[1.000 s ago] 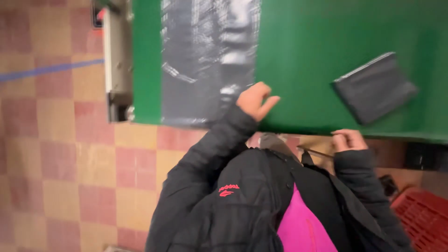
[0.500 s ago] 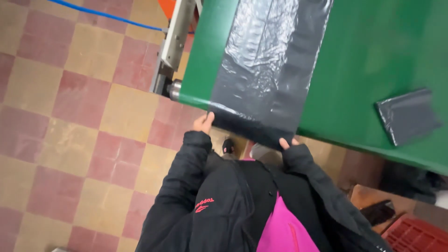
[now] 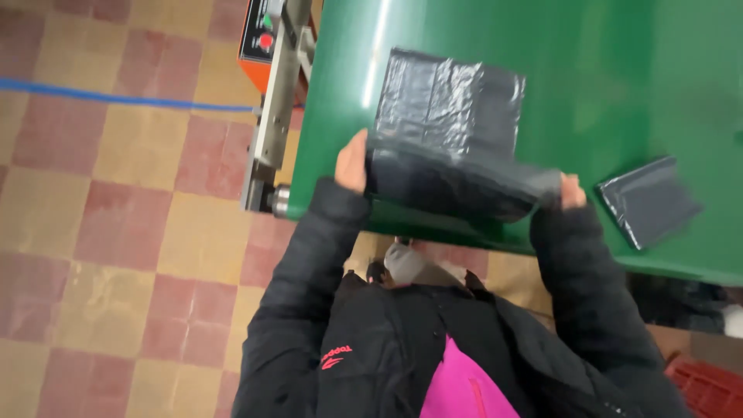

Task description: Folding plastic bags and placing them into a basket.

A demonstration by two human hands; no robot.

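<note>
A dark grey plastic bag [image 3: 449, 116] lies on the green conveyor belt [image 3: 604, 70], its near part folded up and over. My left hand [image 3: 352, 162] grips the folded edge at its left end. My right hand [image 3: 571, 192] grips the same edge at its right end. Both arms wear black jacket sleeves. A second, folded dark grey bag [image 3: 648, 200] lies on the belt to the right of my right hand.
The belt's metal frame and end roller [image 3: 271, 131] stand at the left, with an orange control box [image 3: 259, 35] carrying a red button. Red and yellow checkered floor tiles [image 3: 116, 232] lie at the left. A red crate [image 3: 708, 383] sits at the lower right.
The bag lay spread long and flat on the belt with my hands at its near edge. Now both hands have lifted that edge and folded it over, so the bag is shorter.
</note>
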